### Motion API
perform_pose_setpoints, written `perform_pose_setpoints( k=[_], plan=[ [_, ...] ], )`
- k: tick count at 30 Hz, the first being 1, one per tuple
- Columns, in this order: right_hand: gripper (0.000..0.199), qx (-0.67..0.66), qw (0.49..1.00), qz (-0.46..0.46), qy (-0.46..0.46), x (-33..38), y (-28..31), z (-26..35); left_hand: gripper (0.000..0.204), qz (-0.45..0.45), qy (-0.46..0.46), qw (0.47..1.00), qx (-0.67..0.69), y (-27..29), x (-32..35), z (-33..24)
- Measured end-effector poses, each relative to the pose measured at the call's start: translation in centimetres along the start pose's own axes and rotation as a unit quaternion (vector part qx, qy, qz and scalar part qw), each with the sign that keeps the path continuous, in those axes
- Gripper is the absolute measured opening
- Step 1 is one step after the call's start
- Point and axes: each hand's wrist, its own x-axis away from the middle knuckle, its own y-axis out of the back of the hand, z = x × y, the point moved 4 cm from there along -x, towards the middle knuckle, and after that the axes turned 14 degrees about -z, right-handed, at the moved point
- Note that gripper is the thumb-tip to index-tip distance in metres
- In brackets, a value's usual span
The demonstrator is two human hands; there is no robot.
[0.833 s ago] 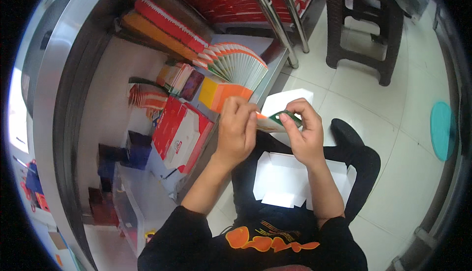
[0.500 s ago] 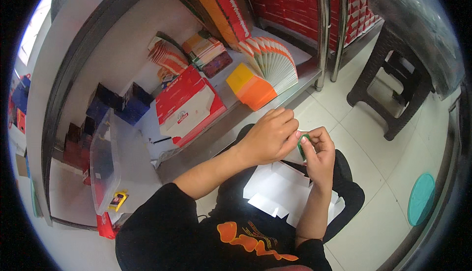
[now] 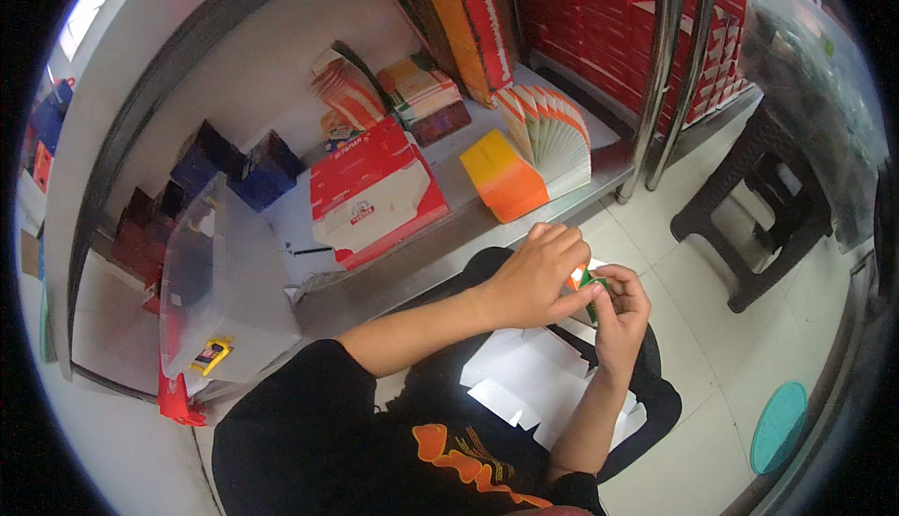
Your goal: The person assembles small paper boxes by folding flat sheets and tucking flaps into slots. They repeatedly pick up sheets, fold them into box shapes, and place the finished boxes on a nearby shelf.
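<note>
A small green, orange and white piece of packaging (image 3: 591,282) is pinched between my two hands in front of my knees; its exact kind is mostly hidden by the fingers. My left hand (image 3: 537,275), back up, has its fingers closed on the left, orange side. My right hand (image 3: 621,315) grips the green side between thumb and curled fingers. Under them, across my lap, lies an unfolded white carton (image 3: 524,371) with its flaps spread. On the shelf just beyond my hands stands a fanned row of flat orange and white cartons (image 3: 552,137) with a yellow and orange face (image 3: 504,176).
A red and white box (image 3: 379,199) lies on the metal shelf (image 3: 613,177). A clear plastic bin (image 3: 225,296) with a yellow clip stands left. Dark blue boxes (image 3: 211,160) sit behind it. To the right are a black stool (image 3: 749,207) and a teal lid (image 3: 779,427) on the tiled floor.
The view has shifted a little, moving the shelf rightward and down in the picture. My hands still hold the small packaging, and its orange part now shows between them.
</note>
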Motion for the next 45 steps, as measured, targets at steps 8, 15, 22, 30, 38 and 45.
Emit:
perform_pose_setpoints(
  k=[8, 15, 22, 30, 38, 45],
  plan=[
    [0.014, -0.013, 0.999, 0.041, -0.021, 0.1, 0.4, -0.3, 0.024, -0.002, -0.029, 0.999, 0.035, 0.2, -0.1, -0.9],
    [0.042, -0.162, 0.972, 0.081, -0.150, 0.5, -0.1, -0.3, 0.019, 0.027, -0.060, 0.996, 0.058, 0.1, 0.0, -1.8],
    [0.048, -0.362, 0.925, -0.107, -0.038, 0.1, 1.3, 1.2, 0.122, -0.030, 0.059, 0.998, 0.014, -0.7, 1.3, 1.1],
    [0.053, 0.030, 0.995, 0.008, 0.090, 1.1, -1.9, 1.1, 0.096, -0.080, 0.252, 0.940, 0.214, -1.3, 3.8, 5.1],
    [0.021, 0.174, 0.946, 0.055, 0.267, 2.2, -3.8, 2.5, 0.087, -0.124, 0.408, 0.867, 0.258, -0.6, 3.5, 6.3],
    [0.019, 0.162, 0.966, 0.043, 0.195, 1.5, -1.4, 3.0, 0.109, -0.040, 0.314, 0.856, 0.408, -0.1, 2.6, 6.0]
  ],
)
